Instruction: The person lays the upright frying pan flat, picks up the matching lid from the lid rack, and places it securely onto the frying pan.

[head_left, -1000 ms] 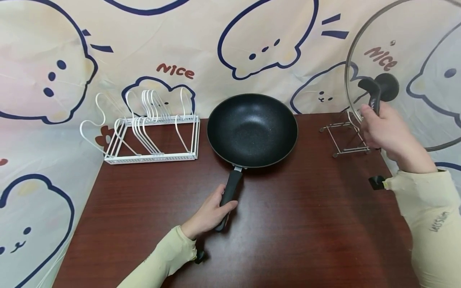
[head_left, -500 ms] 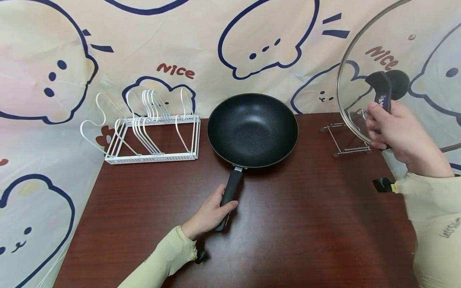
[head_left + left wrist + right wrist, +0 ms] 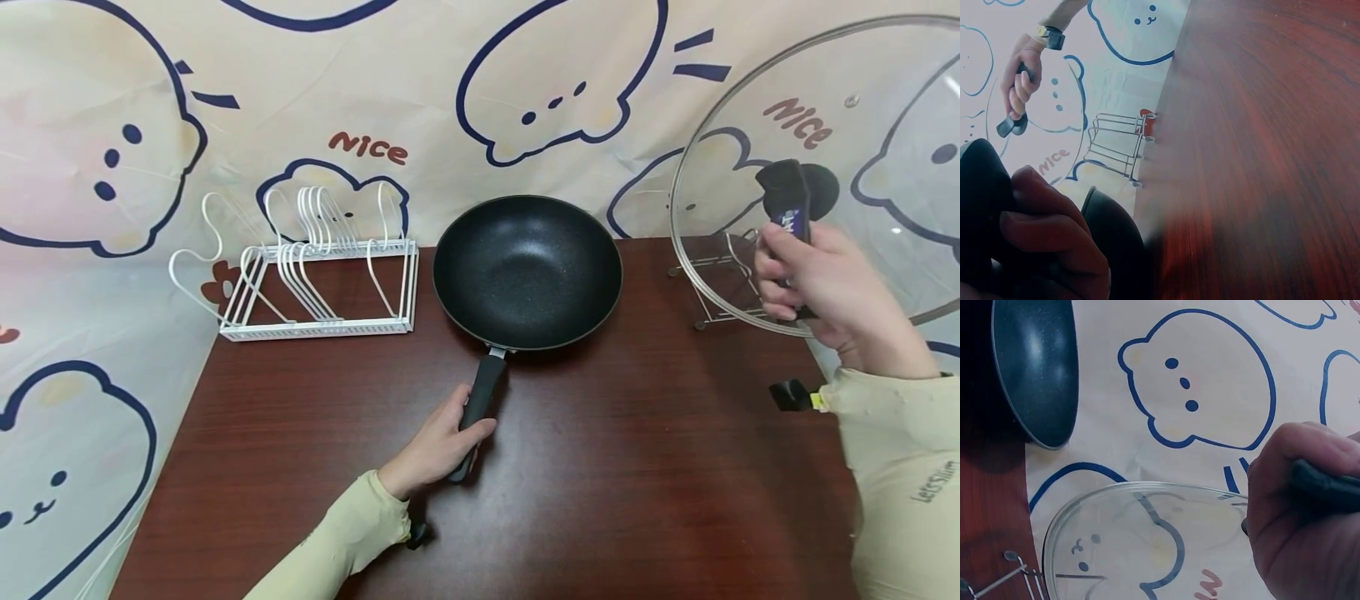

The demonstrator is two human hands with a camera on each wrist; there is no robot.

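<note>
A black wok [image 3: 528, 271] stands on the brown table near the back wall, its handle [image 3: 483, 387] pointing toward the front. My left hand [image 3: 438, 437] grips that handle, and curled fingers [image 3: 1054, 237] show in the left wrist view. At the right, my right hand [image 3: 828, 279] holds a round glass lid [image 3: 720, 158] by its black handle [image 3: 791, 200]. The lid is raised above the table, in front of a small wire rack [image 3: 712, 312]. In the right wrist view, the lid's rim [image 3: 1079, 506] shows beside the hand.
A white dish rack [image 3: 318, 329] with upright curved wires stands left of the wok. The small wire rack sits near the table's back right corner. Behind everything is a wall cloth [image 3: 420, 75] printed with cartoon animals.
The lid has tilted and its left rim has come further left over the small wire rack. My right hand has shifted slightly right and down. The left hand and wok stay in place.
</note>
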